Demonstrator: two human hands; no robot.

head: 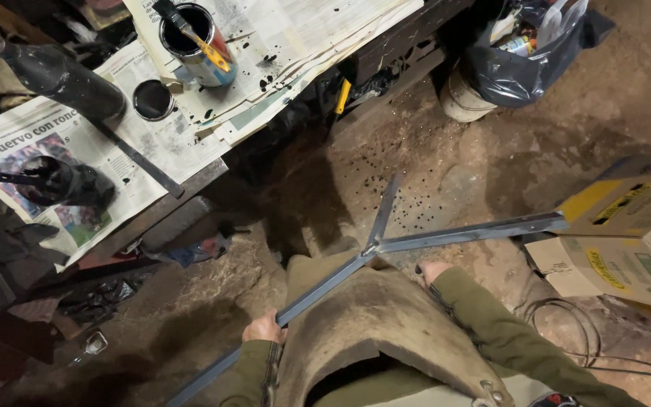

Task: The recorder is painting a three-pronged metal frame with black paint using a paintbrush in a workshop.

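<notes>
Metal frame (pixel 416 240), grey angle bars joined at mid-frame: long axis runs 8 to 2 o'clock, far end resting on cardboard box (pixel 627 226), short spur pointing 1 o'clock over dirt floor (pixel 446 151). Left hand (pixel 264 329) clenched around the lower bar at 7 o'clock. Right hand (pixel 432 270) under the joint, grip hidden, cannot tell. Paint can (pixel 194 34) with brush on newspaper (pixel 54 128) at 11 o'clock.

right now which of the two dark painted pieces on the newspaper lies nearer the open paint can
The long tube-shaped piece at the bench's upper left; the rounder piece lies lower, farther from the paint can.
</notes>
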